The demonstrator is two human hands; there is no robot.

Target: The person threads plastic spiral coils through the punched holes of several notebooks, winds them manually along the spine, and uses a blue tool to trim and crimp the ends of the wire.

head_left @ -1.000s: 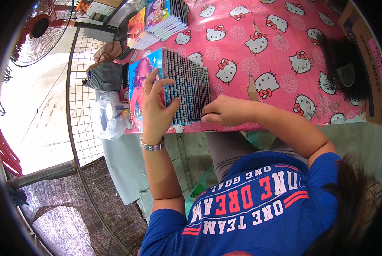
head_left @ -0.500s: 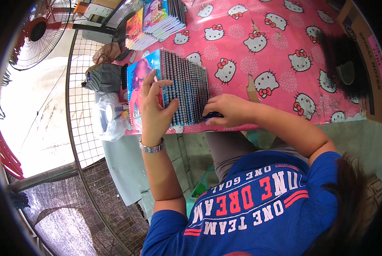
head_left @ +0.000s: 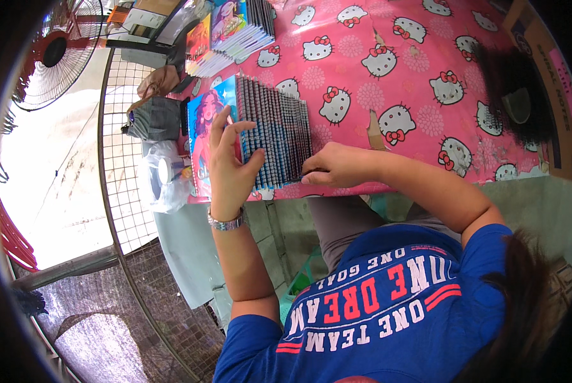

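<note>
A row of spiral notebooks (head_left: 273, 127) lies fanned on the pink table, overlapped so that their wire-bound edges line up side by side. The leftmost one shows its colourful cover (head_left: 203, 124) with a drawn figure. My left hand (head_left: 230, 150) rests over that cover and the first spirals, fingers spread and thumb apart, gripping nothing. At the near right corner of the row is my right hand (head_left: 340, 165), its fingers closed around a small dark thing mostly hidden in the grip. Its fingertips are at the lower ends of the last spirals.
Two more piles of notebooks (head_left: 244, 38) lie farther back. A clear plastic bag (head_left: 165, 175) and a grey bag (head_left: 155, 118) are at the left edge, near a fan (head_left: 55, 51). On the right stand a cardboard box (head_left: 551, 83) and a black bristly object (head_left: 509, 96).
My right hand has turned slightly at the corner of the row, and the dark blue thing in it shows less now. My left hand has stayed in nearly the same place.
</note>
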